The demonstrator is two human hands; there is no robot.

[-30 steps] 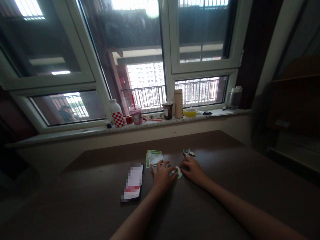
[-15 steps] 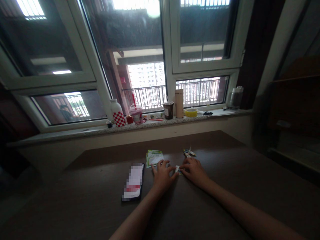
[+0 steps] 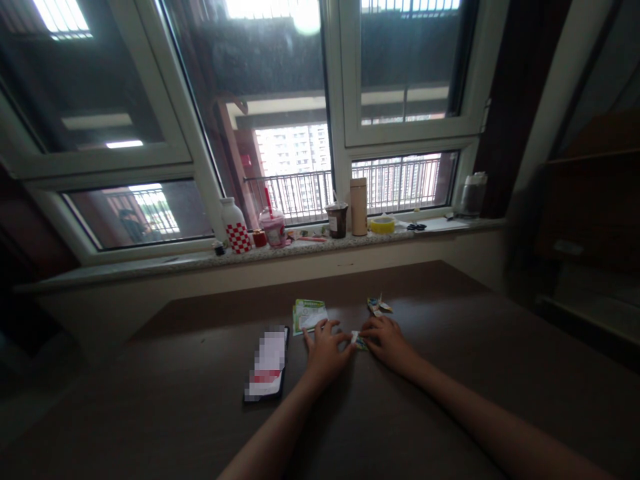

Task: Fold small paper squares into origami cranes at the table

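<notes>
A small white, blue and yellow-green piece of folded paper (image 3: 359,342) lies on the table between my hands. My left hand (image 3: 327,350) holds its left side between thumb and forefinger, with the other fingers spread toward the green-and-white printed sheets (image 3: 309,315). My right hand (image 3: 391,343) has its bent fingers closed at the paper's right side. Just beyond my right hand stands a folded, multicoloured paper shape (image 3: 380,305) with a thin point sticking up. To the left of my left forearm lies a phone (image 3: 267,365) with its screen lit.
The brown table (image 3: 175,393) reaches toward the windowsill (image 3: 200,262). Along that sill stand a checkered bottle (image 3: 235,227), a pink drink cup (image 3: 273,229), a dark drink cup (image 3: 337,220), a beige flask (image 3: 359,208), a roll of yellow tape (image 3: 383,225) and a clear jug (image 3: 473,195).
My right fingers have shifted slightly on the paper, and more of its coloured lower part shows. My left hand stays almost in the same spot.
</notes>
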